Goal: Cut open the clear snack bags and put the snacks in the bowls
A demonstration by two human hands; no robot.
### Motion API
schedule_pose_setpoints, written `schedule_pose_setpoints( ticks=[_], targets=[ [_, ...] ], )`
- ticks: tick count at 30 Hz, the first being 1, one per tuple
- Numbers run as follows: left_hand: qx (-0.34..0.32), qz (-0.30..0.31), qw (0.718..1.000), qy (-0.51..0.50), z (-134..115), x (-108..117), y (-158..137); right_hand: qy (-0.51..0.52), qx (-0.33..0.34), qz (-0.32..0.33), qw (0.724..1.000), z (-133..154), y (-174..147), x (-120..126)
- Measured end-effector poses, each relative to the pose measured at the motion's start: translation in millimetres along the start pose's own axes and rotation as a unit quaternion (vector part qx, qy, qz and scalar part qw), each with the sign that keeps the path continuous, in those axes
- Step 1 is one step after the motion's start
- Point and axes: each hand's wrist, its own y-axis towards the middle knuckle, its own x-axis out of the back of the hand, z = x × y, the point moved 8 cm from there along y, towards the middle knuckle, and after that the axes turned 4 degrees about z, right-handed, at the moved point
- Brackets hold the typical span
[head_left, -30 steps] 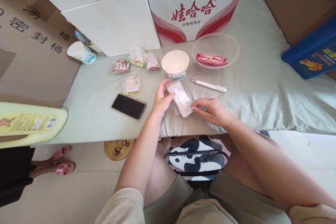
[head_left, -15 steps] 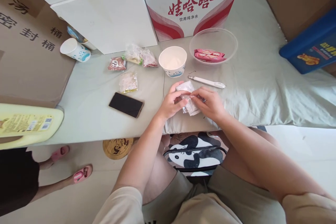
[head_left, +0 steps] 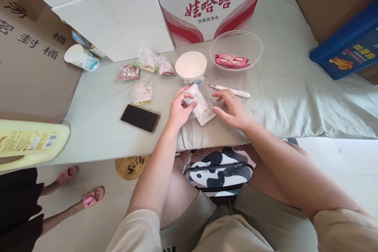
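Observation:
A clear plastic packet [head_left: 202,109] with whitish contents is pinched in my left hand [head_left: 180,107], between thumb and fingers. To its right, my right hand [head_left: 232,109] has its fingers apart and holds nothing; its thumb is close to the packet's right edge, and I cannot tell if it touches. Just beyond my left hand stands a white paper bowl [head_left: 191,67]. A white pen-like tool [head_left: 232,91] lies behind my right hand. What is inside the packet is too unclear to name.
A clear plastic bowl [head_left: 257,57] holds pink wrapped snacks [head_left: 232,61]. Several small packets [head_left: 142,92] and a phone [head_left: 140,118] lie at left. A paper cup [head_left: 82,58] lies tilted by the boxes. A yellow jug [head_left: 32,141], a blue container [head_left: 345,53] and a water carton [head_left: 211,12] border the surface.
My right hand has let go of the packet and opened, moving slightly away. My left hand has shifted left with the packet, which now shows more fully.

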Motion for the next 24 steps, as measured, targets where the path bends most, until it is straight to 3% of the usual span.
schedule_pose_setpoints(
  ticks=[4, 8, 11, 16, 20, 24],
  targets=[
    [0.014, -0.008, 0.998, -0.056, 9.4, 2.1, 0.6, 0.007, 0.027, 0.067, 0.997, 0.4, -4.2, -13.6],
    [0.004, 0.008, 0.999, -0.043, 11.7, -3.8, 0.2, 0.0, 0.003, 0.053, 0.999, -4.6, -2.6, -16.8],
    [-0.002, 0.05, 0.998, -0.038, 10.6, -13.9, -2.5, 0.007, 0.002, 0.033, 0.999, -0.2, 0.2, -15.3],
    [-0.008, 0.148, 0.988, -0.051, 3.9, -36.8, -11.2, -0.014, -0.064, -0.009, 0.998, -5.2, 0.9, -13.9],
    [-0.01, 0.11, 0.993, 0.029, -0.3, -35.6, -11.1, -0.031, -0.085, -0.024, 0.996, -11.1, 1.3, -11.2],
    [-0.003, 0.084, 0.996, 0.009, 1.0, -32.2, -9.5, -0.113, -0.062, -0.101, 0.986, -15.3, 1.7, 16.1]
  ],
)
